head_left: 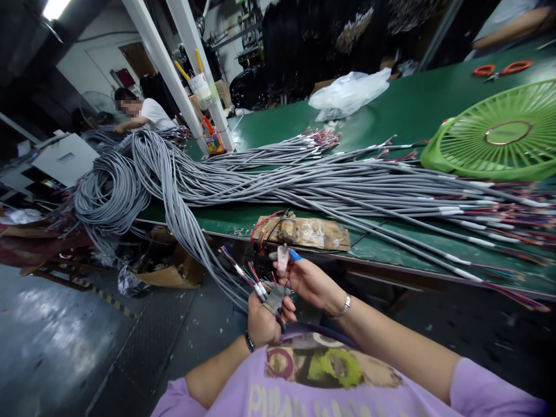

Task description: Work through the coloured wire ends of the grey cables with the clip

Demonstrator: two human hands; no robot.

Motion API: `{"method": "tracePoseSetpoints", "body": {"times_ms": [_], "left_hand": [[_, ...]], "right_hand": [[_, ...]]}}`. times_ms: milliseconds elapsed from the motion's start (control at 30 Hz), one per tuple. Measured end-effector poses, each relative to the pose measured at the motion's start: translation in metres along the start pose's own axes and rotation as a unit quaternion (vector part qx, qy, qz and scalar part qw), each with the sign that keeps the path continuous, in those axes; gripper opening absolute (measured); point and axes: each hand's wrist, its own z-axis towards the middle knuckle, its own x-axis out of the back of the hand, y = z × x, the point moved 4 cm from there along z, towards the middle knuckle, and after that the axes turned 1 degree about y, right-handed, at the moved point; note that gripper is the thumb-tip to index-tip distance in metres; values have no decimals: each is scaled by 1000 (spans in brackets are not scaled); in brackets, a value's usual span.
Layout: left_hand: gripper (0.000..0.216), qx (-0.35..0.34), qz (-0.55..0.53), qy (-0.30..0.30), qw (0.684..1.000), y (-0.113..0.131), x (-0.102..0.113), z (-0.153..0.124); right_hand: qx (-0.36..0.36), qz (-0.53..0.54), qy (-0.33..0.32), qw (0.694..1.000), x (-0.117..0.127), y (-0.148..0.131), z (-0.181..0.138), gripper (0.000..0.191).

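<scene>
My left hand (263,321) is closed around a bundle of grey cables (243,275) whose stripped ends fan out into thin coloured wires. My right hand (306,281) sits just right of those ends, fingers curled, with rubber caps on its fingertips, pinching at the wire tips. Both hands are held low, in front of the bench edge. A big sheaf of long grey cables (304,185) lies across the green bench (403,110) and droops off its left end in coils.
A worn wooden block with a small fixture (304,231) sits at the bench's near edge. A green fan (499,136) lies at right, a clear plastic bag (350,92) and orange scissors (499,69) further back. Another person (143,113) works at far left.
</scene>
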Motion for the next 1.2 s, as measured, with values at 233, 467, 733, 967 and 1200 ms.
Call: {"method": "tracePoseSetpoints", "body": {"times_ms": [233, 467, 733, 967, 1200], "left_hand": [[36, -1, -2, 7, 1000, 4, -3, 3], [38, 14, -6, 7, 1000, 2, -2, 7], [34, 22, -2, 16, 1000, 0, -3, 10], [37, 19, 13, 17, 1000, 1, 0, 7], [36, -7, 4, 20, 1000, 6, 5, 1]], "right_hand": [[35, -39, 15, 999, 0, -5, -2, 23], [34, -39, 19, 998, 1, -5, 3, 26], [8, 17, 34, 999, 1, -1, 14, 22], [-12, 15, 15, 1000, 0, 0, 10, 31], [-40, 0, -17, 999, 0, -6, 1, 29]]}}
